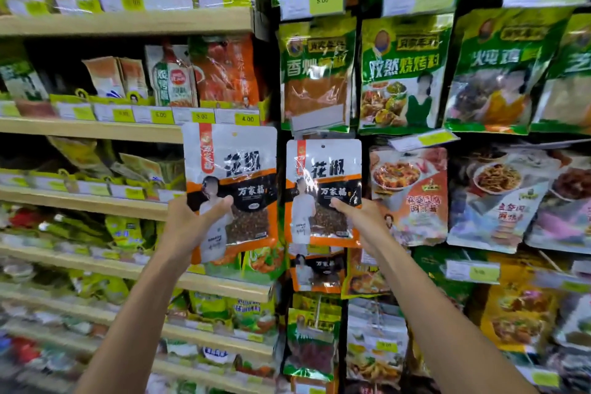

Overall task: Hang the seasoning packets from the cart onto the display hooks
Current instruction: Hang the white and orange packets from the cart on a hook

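Left hand [192, 224]: my thumb on front, gripping first packet [243, 169] at its lower left
Right hand [363, 221]: gripping second packet [323, 169] at lower right
Packets: upright, side by side, just apart

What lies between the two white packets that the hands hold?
Only a narrow gap; the left packet and right packet do not touch. The dark upright shows through, head view.
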Tool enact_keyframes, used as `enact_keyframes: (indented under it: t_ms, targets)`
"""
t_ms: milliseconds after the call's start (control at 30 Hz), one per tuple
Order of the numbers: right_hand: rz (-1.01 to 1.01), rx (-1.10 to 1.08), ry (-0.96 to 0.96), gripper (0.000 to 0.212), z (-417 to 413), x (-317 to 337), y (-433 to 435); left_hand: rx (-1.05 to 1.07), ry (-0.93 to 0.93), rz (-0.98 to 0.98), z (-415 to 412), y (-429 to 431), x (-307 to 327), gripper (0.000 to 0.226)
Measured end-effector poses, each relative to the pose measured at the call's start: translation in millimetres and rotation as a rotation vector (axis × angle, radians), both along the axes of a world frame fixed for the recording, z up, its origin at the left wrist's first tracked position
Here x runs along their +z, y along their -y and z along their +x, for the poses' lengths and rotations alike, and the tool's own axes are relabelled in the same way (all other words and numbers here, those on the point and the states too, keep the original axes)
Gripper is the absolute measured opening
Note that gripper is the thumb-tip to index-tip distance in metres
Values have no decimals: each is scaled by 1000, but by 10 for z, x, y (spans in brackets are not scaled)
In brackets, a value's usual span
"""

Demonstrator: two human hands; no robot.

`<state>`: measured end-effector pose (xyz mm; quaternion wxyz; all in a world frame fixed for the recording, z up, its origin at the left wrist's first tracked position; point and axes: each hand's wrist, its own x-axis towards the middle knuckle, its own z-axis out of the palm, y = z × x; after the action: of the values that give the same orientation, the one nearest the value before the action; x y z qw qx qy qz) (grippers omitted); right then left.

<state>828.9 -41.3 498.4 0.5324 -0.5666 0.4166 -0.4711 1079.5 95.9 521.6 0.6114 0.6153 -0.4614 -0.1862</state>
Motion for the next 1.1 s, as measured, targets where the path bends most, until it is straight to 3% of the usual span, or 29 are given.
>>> enact_keyframes:
  t_ms: [67,167,233,333,433,567,700,800,967,1100]
  targets:
    - [28,-19,1,69,60,-4,101,-20,7,4,38,82,3,35]
    - [9,-56,-28,21,128,-28,227,-36,3,-3,93,177,19,29]
    - [-23,-53,-16,17,156,-77,296,-52,0,-29,137,233,35,27]
    - [-19,-56,49,33,190,-57,284,-71,-3,-60,183,300,44,28]
    - [-24,-94,40,20,181,-84,313,-101,-26,-55,244,348,41,27]
    - [-13,-89,46,29,187,-112,278,-145,-54,-55,312,400,35,20]
    - [12,-93,46,14,257,-75,333,-167,-68,-63,331,450,42,20]
    - [16,-106,26,43,325,-51,477,-181,-72,-64,324,467,47,18]
    - [26,-171,-16,46,423,19,794,-222,-78,-68,343,421,29,36]
    - [72,-175,-51,69,440,26,895,-260,-67,-41,413,388,-31,38]
